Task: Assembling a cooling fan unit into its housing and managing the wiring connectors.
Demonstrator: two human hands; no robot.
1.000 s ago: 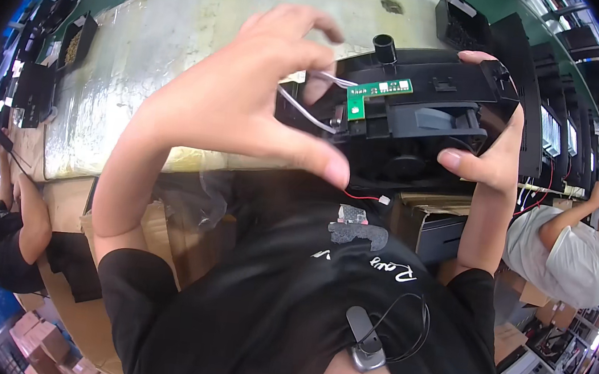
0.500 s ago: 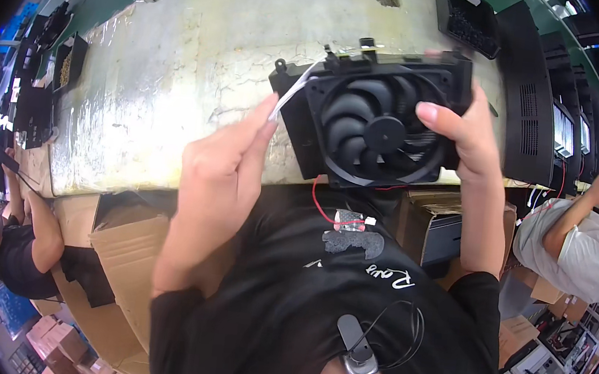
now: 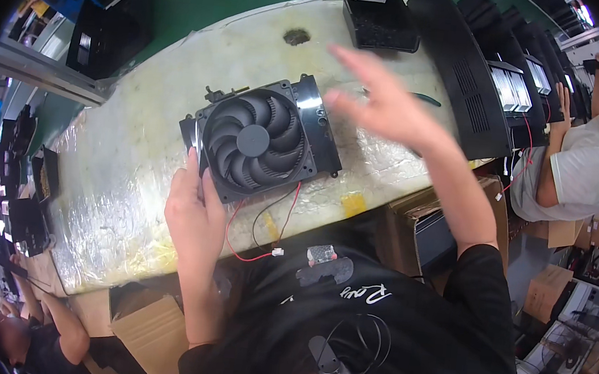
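Note:
A black cooling fan, fixed to a black frame, lies on the film-covered worktable, its blades facing up. My left hand grips the unit at its near left edge, with the fingertips partly hidden against the frame. Off the frame's right end, my right hand hovers above the table, open and empty, fingers apart and smeared by motion. Red and black wires hang from the fan's near side and end in a white plug.
A black bin stands at the far edge, right of a dark worn patch. Black vented housings line the right side. Cardboard boxes sit below the near edge. Co-workers are at both sides.
The fan unit has gone from being held up in both hands to lying on the table, further left. My right hand has let go and moved off it. The whole view has turned.

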